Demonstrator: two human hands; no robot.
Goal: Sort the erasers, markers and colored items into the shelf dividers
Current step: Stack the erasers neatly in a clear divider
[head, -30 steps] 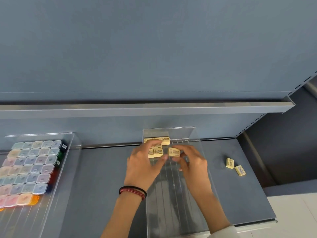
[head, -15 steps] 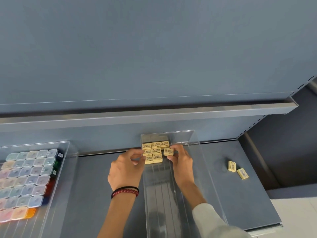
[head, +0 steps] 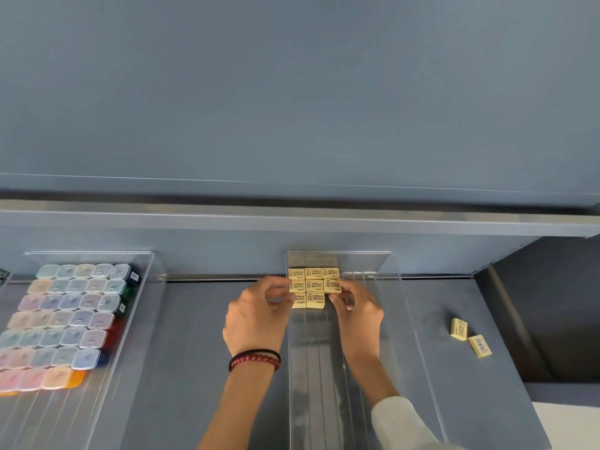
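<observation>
Several yellow erasers lie packed in rows at the back of a clear shelf divider. My right hand pinches the eraser at the right end of the middle row. My left hand has its fingertips curled against the left side of the block, by the front-row eraser. Two loose yellow erasers lie on the grey shelf to the right of the divider.
A second clear divider at the left holds rows of small coloured boxes with clear lids. The upper shelf edge overhangs the back. The shelf's right side wall rises beside the loose erasers.
My right hand has carried its eraser back and set it against the block's middle row. My left hand has shifted to the block's left edge.
</observation>
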